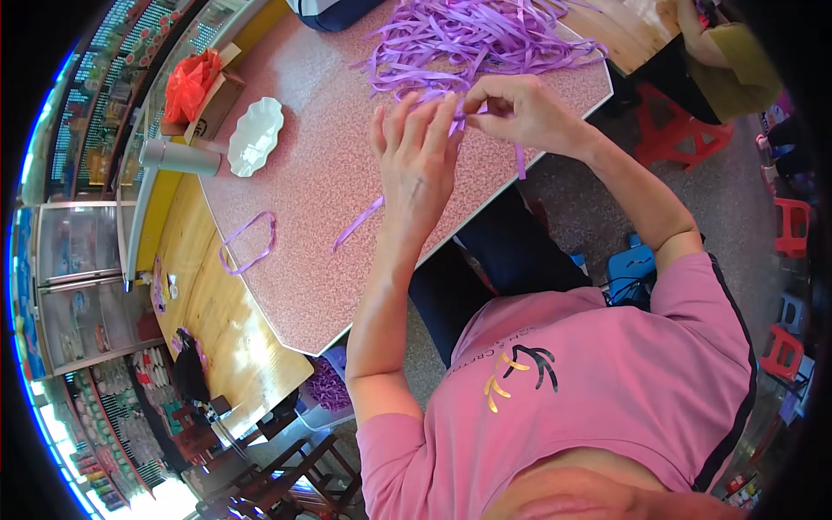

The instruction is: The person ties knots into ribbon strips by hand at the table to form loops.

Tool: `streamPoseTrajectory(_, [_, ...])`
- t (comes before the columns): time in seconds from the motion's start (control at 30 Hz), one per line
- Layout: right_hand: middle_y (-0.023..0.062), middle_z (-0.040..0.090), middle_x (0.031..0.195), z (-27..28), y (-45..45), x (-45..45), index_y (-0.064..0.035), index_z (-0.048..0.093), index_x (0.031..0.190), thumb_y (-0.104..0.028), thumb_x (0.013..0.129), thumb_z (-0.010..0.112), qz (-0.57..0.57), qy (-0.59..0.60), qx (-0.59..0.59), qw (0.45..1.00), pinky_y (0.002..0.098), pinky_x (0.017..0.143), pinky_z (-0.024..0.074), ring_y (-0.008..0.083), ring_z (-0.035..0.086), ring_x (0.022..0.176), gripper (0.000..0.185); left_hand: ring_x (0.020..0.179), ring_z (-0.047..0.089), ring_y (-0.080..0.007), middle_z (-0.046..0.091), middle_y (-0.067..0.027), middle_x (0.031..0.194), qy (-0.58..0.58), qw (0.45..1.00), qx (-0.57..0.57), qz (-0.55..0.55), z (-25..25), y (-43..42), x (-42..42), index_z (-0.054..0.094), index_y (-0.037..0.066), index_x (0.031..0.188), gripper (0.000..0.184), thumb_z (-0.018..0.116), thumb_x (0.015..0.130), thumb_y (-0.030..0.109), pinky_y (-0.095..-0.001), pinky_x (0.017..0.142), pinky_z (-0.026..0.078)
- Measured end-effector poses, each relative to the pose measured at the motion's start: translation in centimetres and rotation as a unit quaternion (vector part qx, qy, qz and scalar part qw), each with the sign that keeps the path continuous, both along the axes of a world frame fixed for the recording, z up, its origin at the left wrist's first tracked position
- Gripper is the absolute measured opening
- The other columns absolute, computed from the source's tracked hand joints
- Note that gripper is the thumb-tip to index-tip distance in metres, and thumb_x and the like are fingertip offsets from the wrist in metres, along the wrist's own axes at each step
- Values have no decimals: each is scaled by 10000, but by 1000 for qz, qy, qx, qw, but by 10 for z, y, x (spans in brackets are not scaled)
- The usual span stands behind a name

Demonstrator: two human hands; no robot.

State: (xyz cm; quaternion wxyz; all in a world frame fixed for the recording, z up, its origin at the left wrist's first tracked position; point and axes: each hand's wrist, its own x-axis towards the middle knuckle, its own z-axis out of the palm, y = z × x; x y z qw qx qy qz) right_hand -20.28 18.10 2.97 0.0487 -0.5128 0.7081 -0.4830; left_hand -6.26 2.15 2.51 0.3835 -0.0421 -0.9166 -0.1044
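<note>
My left hand [420, 152] is raised over the pink speckled table [321, 173], its back towards me. A purple ribbon [457, 120] shows at its index finger and thumb. From the right, my right hand [524, 113] pinches the same ribbon between thumb and forefinger, close to the left fingertips. One ribbon tail [357, 225] emerges beside my left wrist, and another tail [520, 162] hangs below my right hand. Just beyond both hands lies a large tangled pile of purple ribbons [477, 39]. The exact fold between the fingers is partly hidden.
A loop of purple ribbon [274, 230] lies at the table's left edge. Farther back are a white scalloped dish [256, 137], a grey-green flask [180, 158] and a cardboard box [217, 104] with a red plastic bag [191, 85]. A red stool [680, 130] stands near another person.
</note>
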Motion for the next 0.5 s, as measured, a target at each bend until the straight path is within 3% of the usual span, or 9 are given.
streamPoseTrajectory(0.03, [34, 627, 835, 1, -1, 3, -16, 677, 1017, -17, 856, 687, 22, -31, 3, 999, 242, 601, 447, 89, 553, 665, 161, 1074, 588, -272, 638, -110, 1103, -25, 999, -2, -23, 0, -2, 0, 627, 65, 1170, 333, 709, 850, 108, -479, 1072, 338])
streamPoseTrajectory(0.1, [27, 618, 833, 3, -1, 13, -18, 672, 1033, -17, 851, 691, 42, -47, -1, 998, 244, 596, 432, 83, 530, 665, 183, 1016, 613, -241, 662, -96, 1045, -50, 998, -4, -40, 0, -6, 4, 638, 70, 1127, 295, 716, 846, 112, -482, 1065, 334])
streamPoseTrajectory(0.2, [41, 604, 836, 9, -4, 29, -28, 662, 1107, -31, 834, 713, 78, -29, -6, 997, 269, 605, 442, 114, 542, 683, 277, 878, 645, -221, 675, -97, 932, -106, 991, 20, -79, 0, -11, 24, 649, 47, 1041, 198, 699, 856, 93, -428, 956, 425])
streamPoseTrajectory(0.23, [53, 596, 835, 9, -7, 35, -31, 653, 1144, -32, 827, 722, 115, 22, -31, 993, 288, 611, 454, 144, 556, 692, 324, 835, 637, -198, 669, -86, 909, -177, 958, 199, -108, 0, -12, 33, 649, 33, 1021, 150, 665, 889, 103, -379, 873, 452])
streamPoseTrajectory(0.27, [64, 588, 834, 8, -11, 39, -34, 644, 1180, -33, 820, 732, 153, 72, -58, 984, 307, 617, 466, 174, 570, 701, 371, 793, 630, -175, 663, -74, 887, -237, 888, 371, -133, -1, -14, 42, 650, 19, 1000, 123, 630, 923, 113, -330, 790, 480])
streamPoseTrajectory(0.3, [64, 588, 834, 7, -14, 43, -34, 644, 1180, -33, 820, 732, 168, 71, -62, 981, 307, 617, 466, 174, 570, 701, 371, 793, 630, -175, 663, -74, 887, -232, 891, 373, -118, -1, -19, 49, 650, 19, 1000, 123, 630, 923, 113, -330, 790, 480])
streamPoseTrajectory(0.37, [77, 571, 819, 3, -18, 46, -28, 682, 1116, -29, 792, 752, 179, 128, -77, 972, 336, 612, 466, 214, 580, 708, 331, 758, 569, -86, 623, -26, 829, -271, 734, 581, -224, 1, -32, 66, 636, 8, 995, 207, 546, 1001, 194, -270, 722, 479])
streamPoseTrajectory(0.5, [72, 552, 767, 11, -26, 59, -27, 723, 1031, -13, 777, 760, 212, 149, -70, 963, 350, 584, 445, 226, 574, 667, 257, 709, 550, -85, 606, 1, 808, -266, 753, 567, -203, 5, -43, 92, 645, 20, 959, 248, 526, 1012, 231, -250, 664, 461])
